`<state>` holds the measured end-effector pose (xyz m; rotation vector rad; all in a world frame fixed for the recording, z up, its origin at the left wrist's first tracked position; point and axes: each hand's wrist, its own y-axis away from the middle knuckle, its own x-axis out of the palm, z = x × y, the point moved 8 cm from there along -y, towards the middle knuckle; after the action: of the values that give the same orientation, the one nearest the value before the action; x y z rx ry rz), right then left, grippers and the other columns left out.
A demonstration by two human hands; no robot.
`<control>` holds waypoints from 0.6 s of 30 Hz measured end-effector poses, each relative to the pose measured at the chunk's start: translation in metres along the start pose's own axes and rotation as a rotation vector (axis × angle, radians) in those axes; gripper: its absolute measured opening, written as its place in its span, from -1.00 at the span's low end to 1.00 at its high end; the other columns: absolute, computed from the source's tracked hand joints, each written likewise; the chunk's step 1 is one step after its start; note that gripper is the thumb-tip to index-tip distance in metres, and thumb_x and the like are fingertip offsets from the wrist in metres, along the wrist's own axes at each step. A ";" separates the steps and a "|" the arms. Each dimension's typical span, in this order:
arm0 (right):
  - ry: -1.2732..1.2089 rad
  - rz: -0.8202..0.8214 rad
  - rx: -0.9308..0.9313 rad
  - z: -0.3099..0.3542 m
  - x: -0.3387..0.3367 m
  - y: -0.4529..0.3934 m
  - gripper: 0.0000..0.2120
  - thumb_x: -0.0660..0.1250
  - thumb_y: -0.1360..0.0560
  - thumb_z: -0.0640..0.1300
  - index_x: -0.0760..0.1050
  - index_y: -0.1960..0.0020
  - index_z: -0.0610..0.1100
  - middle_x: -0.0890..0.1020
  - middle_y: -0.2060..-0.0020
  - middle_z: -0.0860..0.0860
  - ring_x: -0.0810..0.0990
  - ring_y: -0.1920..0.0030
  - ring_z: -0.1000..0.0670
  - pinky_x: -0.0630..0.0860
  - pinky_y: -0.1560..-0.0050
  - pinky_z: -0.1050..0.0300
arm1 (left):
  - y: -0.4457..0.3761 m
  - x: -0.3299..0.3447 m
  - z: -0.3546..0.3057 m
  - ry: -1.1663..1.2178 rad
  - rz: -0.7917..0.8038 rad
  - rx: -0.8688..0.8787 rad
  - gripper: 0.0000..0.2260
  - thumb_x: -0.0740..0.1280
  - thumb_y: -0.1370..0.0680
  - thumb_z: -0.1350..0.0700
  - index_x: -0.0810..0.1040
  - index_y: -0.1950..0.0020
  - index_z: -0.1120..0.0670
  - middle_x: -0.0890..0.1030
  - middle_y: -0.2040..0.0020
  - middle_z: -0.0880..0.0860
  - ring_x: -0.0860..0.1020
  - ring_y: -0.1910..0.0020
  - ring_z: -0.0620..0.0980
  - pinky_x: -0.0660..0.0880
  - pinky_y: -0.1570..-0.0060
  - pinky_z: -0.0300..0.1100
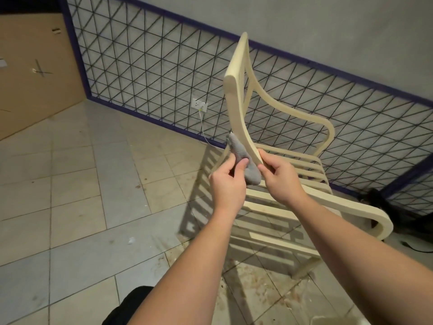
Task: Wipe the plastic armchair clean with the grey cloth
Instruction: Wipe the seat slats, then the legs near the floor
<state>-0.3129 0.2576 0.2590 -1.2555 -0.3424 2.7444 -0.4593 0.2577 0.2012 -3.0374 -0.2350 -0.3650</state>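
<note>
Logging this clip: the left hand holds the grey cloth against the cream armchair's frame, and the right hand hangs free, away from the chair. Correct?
Not quite. In the head view the right hand grips the armchair frame beside the grey cloth. The left hand does hold the cloth against that frame.

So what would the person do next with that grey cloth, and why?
Probably slide the grey cloth up the chair's curved back rail. The left hand presses the bunched cloth against the rail's lower part, while the right hand pinches the same rail of the plastic armchair to steady it. The long stretch above the cloth looks like the natural next stroke.
</note>
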 end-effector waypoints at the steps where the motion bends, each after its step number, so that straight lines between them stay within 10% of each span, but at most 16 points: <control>1: -0.019 0.013 0.012 0.000 -0.001 0.000 -0.57 0.28 -0.59 -0.28 0.47 -0.43 -0.01 0.60 -0.25 0.12 0.52 -0.24 0.16 0.42 -0.28 0.27 | -0.001 0.002 -0.004 -0.034 -0.002 0.041 -0.91 0.39 -0.59 0.05 0.67 -0.03 0.01 0.67 0.19 -0.17 0.64 0.04 -0.06 0.58 -0.06 -0.12; 6: -0.065 0.060 0.054 -0.004 -0.004 0.000 -0.60 0.26 -0.63 -0.18 0.45 -0.42 0.10 0.54 -0.25 0.28 0.47 -0.16 0.41 0.37 -0.23 0.38 | -0.001 -0.002 0.040 -0.308 0.066 -0.077 -0.82 0.37 -0.60 0.02 0.70 0.10 0.07 0.69 0.19 0.03 0.62 0.11 0.05 0.54 0.09 -0.13; 14: -0.123 -0.003 0.075 -0.010 -0.002 0.000 -0.68 0.22 -0.65 -0.11 0.52 -0.35 0.13 0.60 -0.18 0.27 0.54 -0.23 0.21 0.45 -0.30 0.16 | -0.011 0.002 0.010 -0.145 0.097 0.072 -0.85 0.38 -0.58 0.01 0.70 0.05 0.04 0.69 0.16 -0.03 0.63 0.07 0.00 0.57 0.04 -0.12; 18: -0.089 -0.017 0.074 -0.010 -0.001 0.002 -0.64 0.19 -0.66 -0.10 0.44 -0.44 0.10 0.52 -0.29 0.28 0.46 -0.28 0.29 0.36 -0.23 0.43 | -0.012 -0.007 0.043 -0.332 0.171 -0.050 -0.83 0.41 -0.57 0.04 0.69 0.16 0.07 0.60 0.34 -0.07 0.52 0.29 -0.08 0.41 0.27 -0.25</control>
<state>-0.3045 0.2573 0.2526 -1.1100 -0.2557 2.7772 -0.4584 0.2729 0.1586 -3.1207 0.0176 0.1487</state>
